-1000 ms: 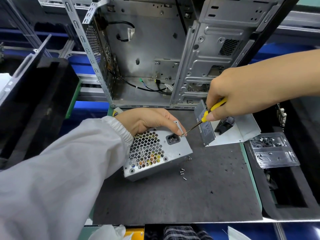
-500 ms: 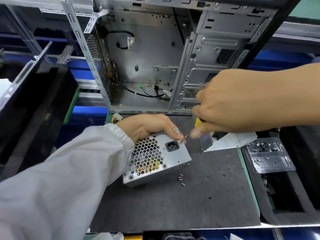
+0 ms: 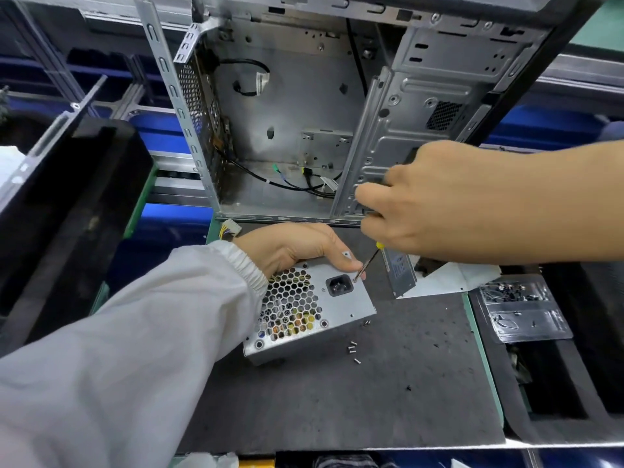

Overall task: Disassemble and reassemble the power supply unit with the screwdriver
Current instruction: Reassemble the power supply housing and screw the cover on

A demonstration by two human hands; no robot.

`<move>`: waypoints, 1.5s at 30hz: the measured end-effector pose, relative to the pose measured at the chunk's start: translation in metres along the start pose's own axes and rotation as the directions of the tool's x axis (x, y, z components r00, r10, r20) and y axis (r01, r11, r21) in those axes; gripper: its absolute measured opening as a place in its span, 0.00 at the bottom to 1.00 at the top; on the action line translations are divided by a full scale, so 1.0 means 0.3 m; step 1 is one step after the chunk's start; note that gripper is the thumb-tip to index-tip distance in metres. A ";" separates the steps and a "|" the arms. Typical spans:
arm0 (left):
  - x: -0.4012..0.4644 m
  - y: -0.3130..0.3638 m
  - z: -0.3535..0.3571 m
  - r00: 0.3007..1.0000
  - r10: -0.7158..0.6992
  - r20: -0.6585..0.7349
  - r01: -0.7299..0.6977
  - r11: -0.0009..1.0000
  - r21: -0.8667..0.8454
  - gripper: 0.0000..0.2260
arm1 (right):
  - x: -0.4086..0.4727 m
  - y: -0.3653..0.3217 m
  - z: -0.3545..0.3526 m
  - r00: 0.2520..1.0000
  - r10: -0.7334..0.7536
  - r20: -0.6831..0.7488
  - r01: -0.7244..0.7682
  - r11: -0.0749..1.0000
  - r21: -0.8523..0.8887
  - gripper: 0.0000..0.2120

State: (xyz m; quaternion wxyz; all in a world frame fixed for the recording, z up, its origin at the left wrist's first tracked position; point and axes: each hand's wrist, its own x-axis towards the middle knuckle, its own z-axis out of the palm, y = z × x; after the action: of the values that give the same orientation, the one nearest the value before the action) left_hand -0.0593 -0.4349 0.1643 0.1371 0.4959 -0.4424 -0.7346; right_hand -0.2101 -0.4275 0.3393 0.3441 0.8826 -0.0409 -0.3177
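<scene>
Reaching in from the right, the right hand (image 3: 435, 204) curls around the screwdriver (image 3: 367, 261), its tip on the power supply unit (image 3: 341, 305) beside the socket. The left hand (image 3: 297, 248), sleeved, grips the unit's top edge on the tabletop (image 3: 337, 400).

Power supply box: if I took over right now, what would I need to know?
Left hand grips the power supply unit, holding it steady on the dark mat.
Right hand holds the screwdriver, tip at a screw beside the power socket.
Done: several loose screws already lie on the mat by the unit.
Left: finish this screw; whether it goes in or out cannot be told. The computer case stands open behind.
</scene>
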 end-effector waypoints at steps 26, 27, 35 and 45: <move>-0.018 0.027 0.000 0.994 -0.070 0.080 0.065 0.995 0.071 0.06 | 0.098 0.113 0.013 0.895 -0.073 0.440 -0.311 0.607 0.732 0.23; -0.018 0.031 -0.002 0.994 -0.070 0.083 0.064 0.995 0.080 0.05 | 0.109 0.120 0.017 0.868 -0.063 0.492 -0.376 0.564 0.735 0.27; -0.017 0.015 0.004 0.999 -0.039 0.037 0.037 0.998 0.052 0.04 | 0.045 0.020 -0.016 0.948 0.046 0.316 -0.181 0.893 0.412 0.22; -0.026 0.022 0.029 0.997 0.013 -0.071 -0.004 0.991 0.131 0.04 | 0.100 0.110 0.090 0.529 -0.455 0.716 -0.823 -0.068 0.564 0.20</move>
State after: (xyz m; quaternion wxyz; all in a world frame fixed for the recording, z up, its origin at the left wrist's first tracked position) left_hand -0.0646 -0.4293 0.1752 0.1233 0.5280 -0.4866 -0.6850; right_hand -0.1974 -0.4771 0.3291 -0.4105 0.5454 -0.5593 -0.4702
